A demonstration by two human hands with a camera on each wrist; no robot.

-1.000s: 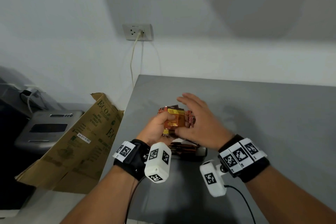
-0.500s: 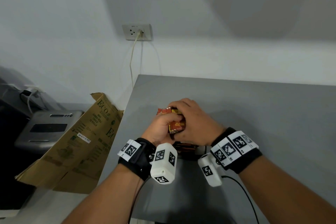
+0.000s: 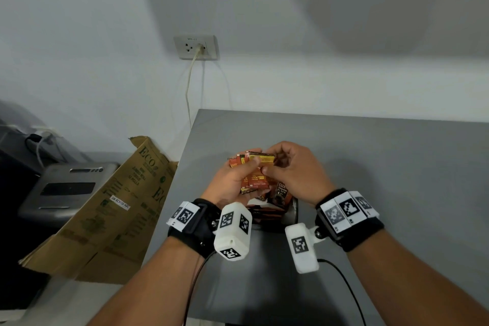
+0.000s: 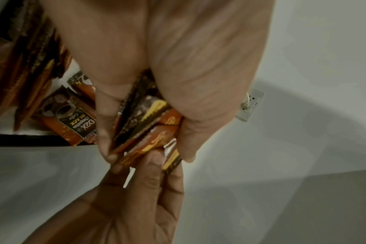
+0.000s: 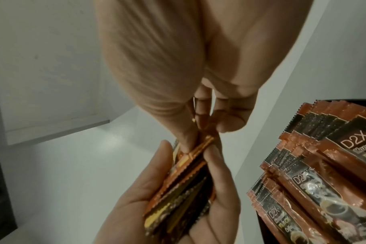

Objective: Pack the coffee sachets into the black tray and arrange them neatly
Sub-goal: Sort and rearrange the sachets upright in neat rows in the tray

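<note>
My left hand [image 3: 246, 169] grips a fanned stack of orange and black coffee sachets [image 3: 255, 174] upright above the grey table. The right hand [image 3: 270, 165] pinches the top edge of the stack between thumb and forefinger. In the left wrist view the stack [image 4: 148, 125] sits between the thumb and fingers of the left hand [image 4: 146, 148]. In the right wrist view the right hand [image 5: 207, 137] nips the sachet ends [image 5: 184, 184]. The black tray [image 4: 31, 140] lies just below the hands, with more sachets [image 5: 324, 165] leaning in a row inside. The wrists largely hide it in the head view.
The grey table [image 3: 370, 167] stretches right and back to a white wall. Its left edge is close to my left hand. Beyond that edge lean a brown cardboard sheet [image 3: 111, 209] and a grey machine [image 3: 68, 188]. A wall socket [image 3: 195, 46] holds a plugged cable.
A second ago the right hand lay flat over the stack with straight fingers. It then closed over the stack and now pinches the top edge. The left hand has kept its hold.
</note>
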